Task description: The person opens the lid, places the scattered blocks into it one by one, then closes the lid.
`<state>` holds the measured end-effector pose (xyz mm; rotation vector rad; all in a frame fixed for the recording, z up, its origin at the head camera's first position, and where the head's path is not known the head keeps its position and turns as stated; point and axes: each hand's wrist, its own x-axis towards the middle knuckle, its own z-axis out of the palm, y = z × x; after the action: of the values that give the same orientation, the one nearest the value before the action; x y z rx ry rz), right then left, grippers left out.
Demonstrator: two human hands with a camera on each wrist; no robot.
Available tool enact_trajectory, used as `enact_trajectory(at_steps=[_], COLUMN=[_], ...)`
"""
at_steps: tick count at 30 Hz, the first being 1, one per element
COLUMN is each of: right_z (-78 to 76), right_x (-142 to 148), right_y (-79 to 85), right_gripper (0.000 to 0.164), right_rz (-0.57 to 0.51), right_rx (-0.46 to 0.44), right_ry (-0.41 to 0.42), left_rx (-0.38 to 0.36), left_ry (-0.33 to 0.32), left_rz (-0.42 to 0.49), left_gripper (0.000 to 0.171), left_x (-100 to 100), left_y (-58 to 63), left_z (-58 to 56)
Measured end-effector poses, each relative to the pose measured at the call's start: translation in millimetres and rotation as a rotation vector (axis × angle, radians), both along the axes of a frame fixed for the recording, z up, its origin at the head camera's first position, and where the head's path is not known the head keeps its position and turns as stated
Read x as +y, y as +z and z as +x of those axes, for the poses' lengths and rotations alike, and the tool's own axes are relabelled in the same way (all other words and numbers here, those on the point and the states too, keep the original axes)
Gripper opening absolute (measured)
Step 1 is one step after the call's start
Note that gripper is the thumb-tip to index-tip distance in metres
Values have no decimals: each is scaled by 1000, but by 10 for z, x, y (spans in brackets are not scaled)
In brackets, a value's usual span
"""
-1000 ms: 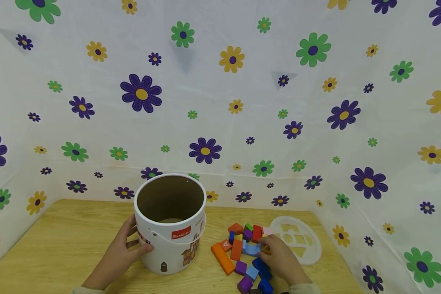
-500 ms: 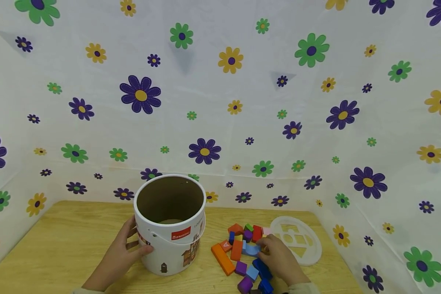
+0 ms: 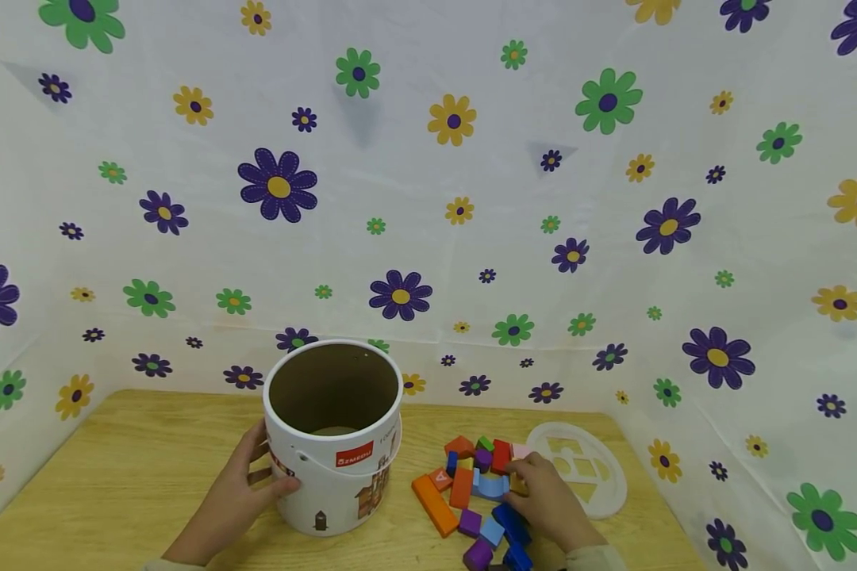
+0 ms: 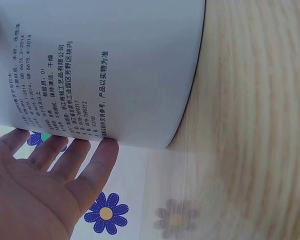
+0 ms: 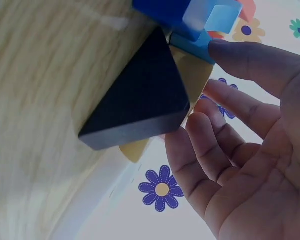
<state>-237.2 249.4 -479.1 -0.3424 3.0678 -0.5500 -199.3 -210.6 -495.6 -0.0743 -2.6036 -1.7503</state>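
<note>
Hardly anything has moved since the earlier frames; only the head view has shifted slightly. Coloured blocks (image 3: 461,488) lie clustered on the table to the right of an upright white bucket (image 3: 317,492). At the cluster's right edge, the right hand (image 3: 553,503) has thumb and fingers apart, close about a light blue arch (image 3: 490,486) and a black triangular block (image 5: 140,95); I cannot tell whether they press on either. Spread fingertips of the left hand (image 3: 232,496) rest against the bucket's side. Beyond the right hand lies a white cut-out disc (image 3: 614,484); flowered cloth (image 3: 414,174) hangs behind the wooden table (image 3: 157,452).
</note>
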Motion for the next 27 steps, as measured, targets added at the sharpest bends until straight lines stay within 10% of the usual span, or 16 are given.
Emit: enact_trajectory(at_steps=[27], right_z=[-101], right_x=[154], right_y=[1], right_gripper=[53], right_rz=[2], right_rx=[-45], right_ry=[-45], left_rx=[-29], left_ry=[4], left_rz=[0], left_gripper=[109], left_x=[-5], left_y=[-7], left_z=[-8])
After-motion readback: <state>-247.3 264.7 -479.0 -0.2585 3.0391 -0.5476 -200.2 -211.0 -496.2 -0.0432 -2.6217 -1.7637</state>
